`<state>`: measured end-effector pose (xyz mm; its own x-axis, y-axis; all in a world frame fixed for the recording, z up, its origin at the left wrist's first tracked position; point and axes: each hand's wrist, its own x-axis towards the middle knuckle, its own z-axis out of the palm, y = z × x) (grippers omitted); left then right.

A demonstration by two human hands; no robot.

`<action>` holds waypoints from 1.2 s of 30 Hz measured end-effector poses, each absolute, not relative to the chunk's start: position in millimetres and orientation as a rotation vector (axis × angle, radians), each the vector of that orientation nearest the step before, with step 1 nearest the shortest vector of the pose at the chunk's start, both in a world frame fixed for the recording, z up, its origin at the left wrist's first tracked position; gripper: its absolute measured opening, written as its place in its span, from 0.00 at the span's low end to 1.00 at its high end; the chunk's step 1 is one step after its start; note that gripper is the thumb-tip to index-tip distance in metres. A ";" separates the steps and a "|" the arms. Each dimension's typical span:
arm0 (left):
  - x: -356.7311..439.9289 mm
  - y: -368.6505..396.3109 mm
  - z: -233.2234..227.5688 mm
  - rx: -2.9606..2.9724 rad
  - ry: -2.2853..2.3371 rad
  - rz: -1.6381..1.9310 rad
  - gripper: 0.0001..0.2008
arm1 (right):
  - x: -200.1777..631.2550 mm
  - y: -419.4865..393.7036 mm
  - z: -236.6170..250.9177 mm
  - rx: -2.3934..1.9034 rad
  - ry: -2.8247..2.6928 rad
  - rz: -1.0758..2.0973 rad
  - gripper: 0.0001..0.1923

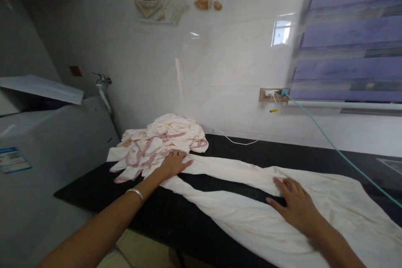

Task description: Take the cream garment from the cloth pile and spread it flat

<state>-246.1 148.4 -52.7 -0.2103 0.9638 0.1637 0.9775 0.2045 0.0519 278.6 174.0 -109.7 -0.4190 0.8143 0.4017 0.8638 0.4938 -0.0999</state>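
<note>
From the head camera, a dark surface (176,213) runs from the near left toward the far right, and a long cream garment (238,201) lies spread along it, its two legs stretching leftward with a strip of bare dark top between them. The left hand (172,164) rests palm down at the far left end of the upper leg, its fingers (184,161) flat and stretched out, gripping nothing, just pressing the cloth; a thin bangle (135,193) circles that wrist. Touching this hand on its far side sits a crumpled pile of cream cloth with pink trim (158,142), heaped at the left end of the surface. The right hand (293,205) lies flat on the garment where the two legs meet, fingers (281,184) spread and open, holding nothing, pointing left. A white appliance (47,150) stands to the left of the surface, with a tap (103,79) on the wall behind it. On the far wall a socket strip (273,95) sits beside the window blind (351,37); a teal cable (339,153) runs from it down to the right over the garment's wide part, and a thin white cord (234,140) lies on the surface near the wall.
</note>
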 end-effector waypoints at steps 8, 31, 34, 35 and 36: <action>-263.3 166.2 -12.7 -1.962 -2.421 -0.159 0.17 | 280.0 172.5 -109.5 -1.324 -2.353 -0.209 0.39; -184.4 37.1 -19.0 -2.689 -1.629 -0.297 0.13 | 273.2 176.0 -80.0 -1.241 -2.362 0.093 0.17; -199.0 37.6 -19.4 -2.609 -1.661 -0.269 0.11 | 274.5 178.5 -82.6 -1.242 -2.390 0.060 0.17; -202.7 37.5 -19.8 -2.592 -1.671 -0.249 0.10 | 275.0 179.7 -83.6 -1.243 -2.394 0.051 0.16; -205.6 37.5 -19.8 -2.585 -1.685 -0.251 0.09 | 275.5 180.8 -84.4 -1.243 -2.399 0.044 0.16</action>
<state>-205.6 37.5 -19.8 0.3949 0.9047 0.1598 0.9121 -0.4069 0.0502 275.5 180.8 -84.4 -0.5019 0.7848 0.3637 0.7709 0.5965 -0.2232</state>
